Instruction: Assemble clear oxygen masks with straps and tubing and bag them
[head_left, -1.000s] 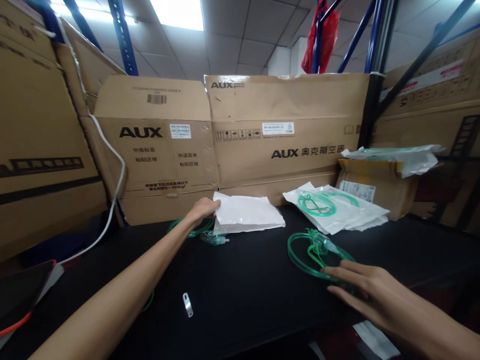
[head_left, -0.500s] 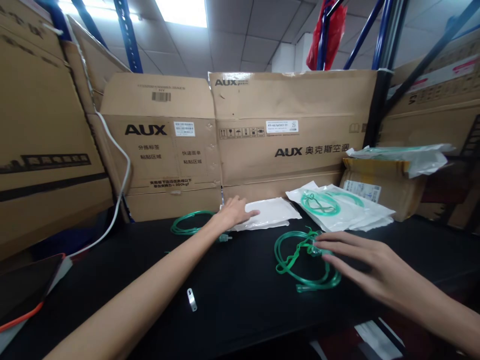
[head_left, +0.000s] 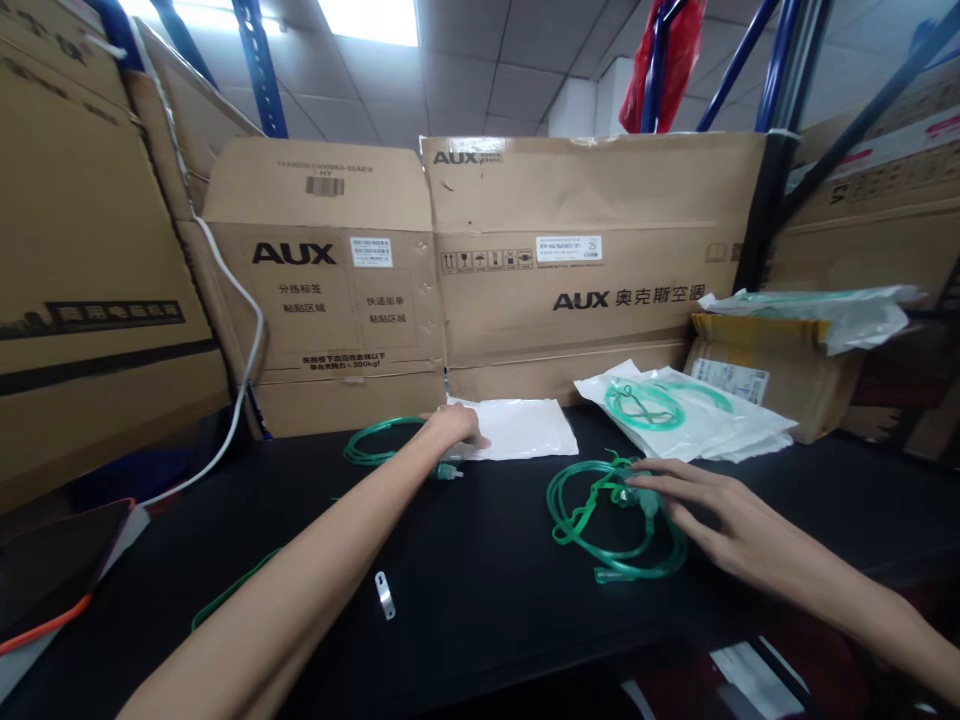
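Observation:
My left hand [head_left: 454, 428] reaches across the black table [head_left: 487, 590] and rests on the left edge of a flat white plastic pouch [head_left: 521, 430], fingers curled down onto it. Beside that hand lies a second coil of green tubing [head_left: 375, 442] with a small clear connector. My right hand [head_left: 701, 505] lies with fingers spread on a coiled green oxygen tube [head_left: 611, 515] in the middle of the table, fingertips touching its knotted part.
A pile of sealed pouches with green tubing [head_left: 686, 410] lies at the back right, next to a brown parcel [head_left: 772, 365]. AUX cardboard boxes [head_left: 495, 270] wall off the back. A small metal clip [head_left: 385, 594] lies near the front; a white cable [head_left: 244, 370] hangs at left.
My left hand laid the lifted white pouch flat and drew back to its left edge. My right hand slid the green coil leftward across the table.

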